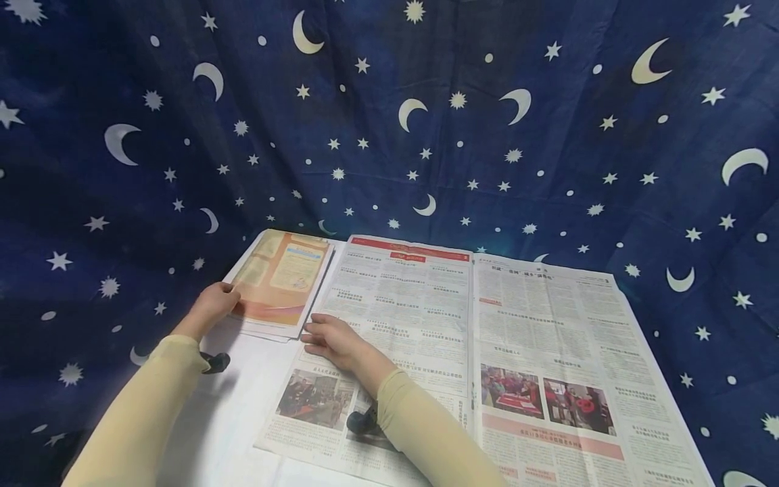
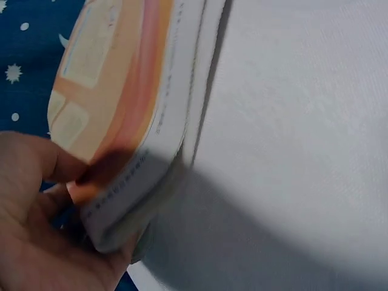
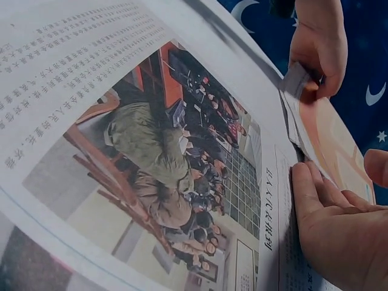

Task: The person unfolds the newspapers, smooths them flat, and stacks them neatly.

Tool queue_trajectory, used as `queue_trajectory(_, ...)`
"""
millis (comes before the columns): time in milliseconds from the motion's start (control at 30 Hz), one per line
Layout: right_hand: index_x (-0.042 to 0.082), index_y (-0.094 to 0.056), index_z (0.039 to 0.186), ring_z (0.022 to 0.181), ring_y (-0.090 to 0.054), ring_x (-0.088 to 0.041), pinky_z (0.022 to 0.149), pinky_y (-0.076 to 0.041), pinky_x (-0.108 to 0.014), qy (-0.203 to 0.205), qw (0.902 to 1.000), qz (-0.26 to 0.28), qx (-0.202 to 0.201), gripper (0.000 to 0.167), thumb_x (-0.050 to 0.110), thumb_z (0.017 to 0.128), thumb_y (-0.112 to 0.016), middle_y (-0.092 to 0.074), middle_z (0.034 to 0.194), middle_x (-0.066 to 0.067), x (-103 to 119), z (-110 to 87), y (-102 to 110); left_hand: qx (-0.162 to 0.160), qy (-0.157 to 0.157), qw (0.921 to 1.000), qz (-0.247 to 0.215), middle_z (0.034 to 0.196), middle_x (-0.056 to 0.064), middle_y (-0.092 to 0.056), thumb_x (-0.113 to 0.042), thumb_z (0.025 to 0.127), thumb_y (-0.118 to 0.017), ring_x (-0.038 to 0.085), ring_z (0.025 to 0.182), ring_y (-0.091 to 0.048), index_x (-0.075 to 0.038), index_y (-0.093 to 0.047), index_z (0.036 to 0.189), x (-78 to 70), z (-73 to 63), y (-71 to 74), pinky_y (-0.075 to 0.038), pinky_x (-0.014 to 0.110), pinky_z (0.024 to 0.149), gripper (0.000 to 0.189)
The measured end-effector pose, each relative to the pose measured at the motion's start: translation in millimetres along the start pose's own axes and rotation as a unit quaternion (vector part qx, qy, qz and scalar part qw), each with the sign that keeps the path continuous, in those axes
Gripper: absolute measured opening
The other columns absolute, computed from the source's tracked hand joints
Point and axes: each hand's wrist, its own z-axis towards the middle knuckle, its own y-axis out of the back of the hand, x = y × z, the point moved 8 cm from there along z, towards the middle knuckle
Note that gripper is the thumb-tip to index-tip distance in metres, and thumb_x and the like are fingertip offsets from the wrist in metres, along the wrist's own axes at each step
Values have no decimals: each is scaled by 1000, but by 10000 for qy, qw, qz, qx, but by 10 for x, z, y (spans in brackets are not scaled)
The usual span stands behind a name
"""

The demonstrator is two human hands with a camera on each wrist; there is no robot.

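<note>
A stack of folded newspapers, its top page printed orange, lies at the left of the white table. My left hand pinches the stack's near left corner, thumb on top. In the left wrist view, that corner bends up between the thumb and fingers of the left hand. With fingers extended, my right hand touches the stack's right edge. The right wrist view shows the right hand alongside the orange-topped stack. Beneath the right forearm lies a spread newspaper with text and photos.
The white table shows to the left of the spread newspaper and in front of the stack. A dark blue curtain with moons and stars hangs behind and beside it. Each wrist carries a small black device.
</note>
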Motion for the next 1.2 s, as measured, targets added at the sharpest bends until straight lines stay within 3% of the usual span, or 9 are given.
queue_trajectory(200, -2, -40, 153, 118, -64, -26, 102, -53, -38, -14, 10000, -73, 43, 56, 16, 103, -55, -63, 125, -12, 2, 11, -1, 561, 56, 9925, -1080, 129, 31, -49, -12, 105, -42, 36, 115, -50, 19, -28, 147, 6, -6, -83, -46, 46, 94, 55)
queue_trajectory(300, -1, -41, 153, 116, -64, -25, 101, -53, -39, -51, 10000, -79, 9, 57, 18, 102, -58, -63, 125, -12, 1, 20, -3, 697, 62, 9844, -1612, 123, 26, -55, -11, 107, -40, 24, 102, -60, 17, -22, 151, -1, -12, -60, -54, 38, 84, 55)
queue_trajectory(467, -3, -36, 155, 121, -61, -32, 103, -52, -42, -77, 10000, -47, 14, 66, 26, 102, -62, -57, 131, -16, 35, 30, 27, 710, -262, 9712, -2258, 123, 22, -59, -13, 110, -38, 8, 88, -64, 13, -18, 155, -129, -29, 46, -59, 28, 75, 56)
queue_trajectory(667, -4, -40, 152, 115, -63, -30, 101, -53, -44, 1, 9999, 13, -168, 75, 40, 98, -68, -57, 129, -18, 220, 55, 162, 714, -603, 9566, -2761, 122, 16, -59, -17, 109, -43, 9, 89, -65, 8, -17, 158, -415, -114, 75, -57, 27, 75, 61)
queue_trajectory(867, 0, -47, 145, 114, -66, -27, 99, -54, -43, 498, 9976, 248, -406, 62, 38, 99, -66, -65, 126, -15, 588, -4, 374, 915, -1000, 9242, -3570, 103, 6, -65, -10, 107, -45, 12, 81, -69, 7, -20, 156, -846, -191, -87, -60, 29, 69, 58)
queue_trajectory(967, 2, -46, 147, 114, -67, -26, 96, -56, -39, 827, 9941, -2, -702, 56, 31, 101, -63, -67, 126, -13, 787, -100, 520, 1086, -1163, 9130, -3757, 102, 5, -66, -9, 106, -44, 13, 81, -70, 7, -21, 154, -1045, -225, -215, -61, 29, 69, 55)
queue_trajectory(1067, 3, -45, 149, 111, -69, -25, 92, -58, -37, 1062, 9866, -641, -1057, 54, 25, 102, -61, -69, 124, -12, 947, -219, 691, 1243, -1205, 9066, -3847, 105, 10, -66, -8, 107, -43, 15, 83, -71, 7, -22, 154, -1197, -245, -360, -61, 29, 69, 55)
queue_trajectory(1200, 5, -43, 152, 106, -71, -24, 90, -58, -37, 1253, 9699, -1522, -1425, 55, 21, 102, -60, -69, 121, -11, 1092, -391, 943, 1334, -1114, 9110, -3741, 119, 20, -64, -9, 107, -43, 17, 87, -72, 5, -22, 156, -1349, -283, -556, -61, 30, 72, 54)
